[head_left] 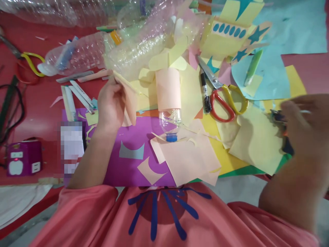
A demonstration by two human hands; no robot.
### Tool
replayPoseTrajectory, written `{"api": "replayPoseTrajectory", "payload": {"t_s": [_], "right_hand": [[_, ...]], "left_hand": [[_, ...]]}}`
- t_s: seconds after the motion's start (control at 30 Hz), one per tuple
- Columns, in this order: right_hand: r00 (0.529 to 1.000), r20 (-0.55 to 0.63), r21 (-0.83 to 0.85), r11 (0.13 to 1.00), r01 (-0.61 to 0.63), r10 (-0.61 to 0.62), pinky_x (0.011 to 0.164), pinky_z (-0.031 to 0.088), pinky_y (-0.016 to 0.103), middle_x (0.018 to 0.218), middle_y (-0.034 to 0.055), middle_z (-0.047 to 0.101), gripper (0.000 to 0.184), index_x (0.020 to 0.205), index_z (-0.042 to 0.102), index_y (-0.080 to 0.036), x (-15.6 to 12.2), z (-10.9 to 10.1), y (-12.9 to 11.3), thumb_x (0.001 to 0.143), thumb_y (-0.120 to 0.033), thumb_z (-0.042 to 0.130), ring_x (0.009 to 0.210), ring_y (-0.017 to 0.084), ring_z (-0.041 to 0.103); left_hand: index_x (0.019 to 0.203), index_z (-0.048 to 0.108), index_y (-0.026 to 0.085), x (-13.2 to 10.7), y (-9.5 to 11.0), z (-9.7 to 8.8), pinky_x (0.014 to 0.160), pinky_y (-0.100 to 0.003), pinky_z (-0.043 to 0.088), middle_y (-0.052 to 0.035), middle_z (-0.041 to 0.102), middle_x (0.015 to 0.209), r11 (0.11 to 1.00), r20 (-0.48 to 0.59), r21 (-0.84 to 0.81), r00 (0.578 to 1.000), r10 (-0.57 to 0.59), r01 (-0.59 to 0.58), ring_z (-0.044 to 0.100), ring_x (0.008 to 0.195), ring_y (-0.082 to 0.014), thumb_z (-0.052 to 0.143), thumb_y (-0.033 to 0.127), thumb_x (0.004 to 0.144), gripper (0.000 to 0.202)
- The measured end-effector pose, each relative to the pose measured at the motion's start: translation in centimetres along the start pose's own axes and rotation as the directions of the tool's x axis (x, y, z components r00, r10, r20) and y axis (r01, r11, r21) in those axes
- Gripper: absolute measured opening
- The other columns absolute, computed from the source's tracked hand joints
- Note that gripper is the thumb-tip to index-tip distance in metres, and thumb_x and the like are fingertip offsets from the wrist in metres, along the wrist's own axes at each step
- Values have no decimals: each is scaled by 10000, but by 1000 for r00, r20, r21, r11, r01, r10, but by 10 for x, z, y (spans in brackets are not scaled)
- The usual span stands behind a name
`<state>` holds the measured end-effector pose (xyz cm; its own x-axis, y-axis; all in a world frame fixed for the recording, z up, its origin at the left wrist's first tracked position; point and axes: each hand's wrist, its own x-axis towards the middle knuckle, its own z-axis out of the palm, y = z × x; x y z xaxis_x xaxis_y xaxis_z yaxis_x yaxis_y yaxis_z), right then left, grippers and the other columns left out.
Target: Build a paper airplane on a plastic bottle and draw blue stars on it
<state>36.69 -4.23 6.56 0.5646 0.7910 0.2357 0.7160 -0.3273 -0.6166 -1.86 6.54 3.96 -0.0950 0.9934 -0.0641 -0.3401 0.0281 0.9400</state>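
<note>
My left hand (110, 103) is closed on a curved piece of peach and pale yellow paper (130, 99), held above purple paper (120, 171). To its right lies a small clear plastic bottle (170, 118), blue cap toward me, with a peach paper sleeve (168, 88) around it and pale yellow petal-like pieces (177, 51) at its far end. My right hand (305, 116) is raised at the right edge, blurred, its fingers bent. Close to it is a dark object with orange parts (285, 139), partly hidden; I cannot tell whether the hand touches it.
Scissors with red and yellow handles (228, 103) lie beside a black marker (205, 92). More scissors (31, 63) lie at far left, above a purple box (24, 157). Large clear bottles (79, 55) stretch across the back. Peach sheets (192, 151) and cut scraps cover the front.
</note>
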Motion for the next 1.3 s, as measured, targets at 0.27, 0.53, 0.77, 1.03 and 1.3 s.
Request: {"api": "replayPoseTrajectory", "payload": {"t_s": [0.27,0.53,0.77,1.03,1.3], "right_hand": [[804,386,472,846,249,-452,754,595,387,1141,88,637,266,1090,580,-251,-43,107,-87,868,-397,584,978,211,653],[561,295,565,615,551,-773,1170,338,632,1480,95,478,573,1328,525,-290,-46,140,-84,905,-659,409,1413,343,417],[450,281,620,518,589,-848,1188,309,631,1503,58,477,613,1417,463,-317,-52,146,-79,899,-641,418,1452,337,373],[447,278,609,516,603,-850,1190,330,615,1516,46,463,630,1448,434,-331,-52,148,-78,901,-643,407,1464,315,366],[433,287,617,511,599,-854,1193,324,617,1521,42,461,634,1450,434,-334,-51,147,-78,889,-628,430,1466,319,362]], "left_hand": [[578,531,138,12,38,1,634,-161,319,50,469,586,866,120,499,992,-36,-28,444,610,-59,401,-46,688,251],[643,581,120,28,55,17,872,-342,434,70,458,602,494,289,857,930,-228,-145,394,592,-65,568,112,891,249],[672,604,80,38,29,15,824,-240,397,74,467,572,608,228,794,925,-303,3,397,579,-39,598,57,920,248],[760,648,50,43,17,7,767,-240,429,48,540,575,703,278,710,901,-333,40,437,580,-56,614,120,934,191],[729,657,82,43,14,7,726,-245,422,36,543,570,699,296,715,898,-326,18,427,573,-70,685,200,901,210]]}}
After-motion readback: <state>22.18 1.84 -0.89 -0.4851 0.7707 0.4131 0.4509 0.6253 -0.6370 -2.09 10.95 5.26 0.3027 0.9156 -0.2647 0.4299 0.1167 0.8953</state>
